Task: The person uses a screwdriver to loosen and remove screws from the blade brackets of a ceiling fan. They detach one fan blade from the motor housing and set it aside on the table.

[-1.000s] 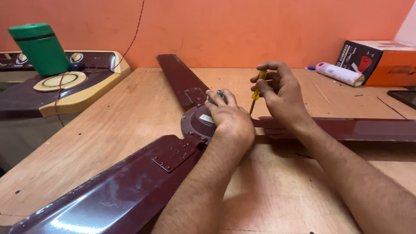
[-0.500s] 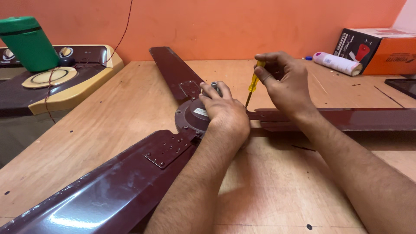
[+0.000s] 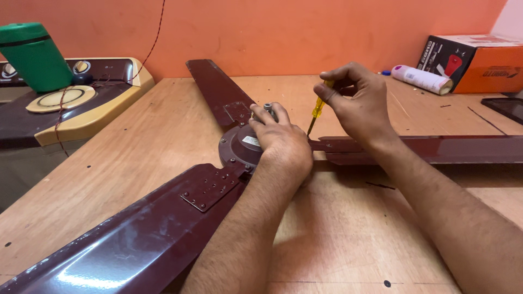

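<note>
A dark maroon ceiling fan (image 3: 180,218) lies flat on the wooden workbench (image 3: 136,147), its round motor hub (image 3: 238,148) near the middle of the bench and three blades spreading out: one toward the near left corner, one toward the orange wall, one off to the right. The left hand (image 3: 283,144) rests on top of the hub, palm down, fingers curled over the housing and touching the short grey shaft (image 3: 267,107) that stands upright from it. The right hand (image 3: 357,103) is raised just right of the hub, fingers pinched narrow around the yellow handle of a small screwdriver (image 3: 316,111). The tool stands nearly upright, slightly tilted, its tip down at the root of the right-hand blade, just beside the left hand. Whether the tip sits in a screw cannot be told. At the left, off the bench, stands a maroon and cream appliance (image 3: 81,109) with a green container (image 3: 35,57) on it. At the far right lie a white tube (image 3: 422,79) and an orange and black box (image 3: 471,62)
</note>
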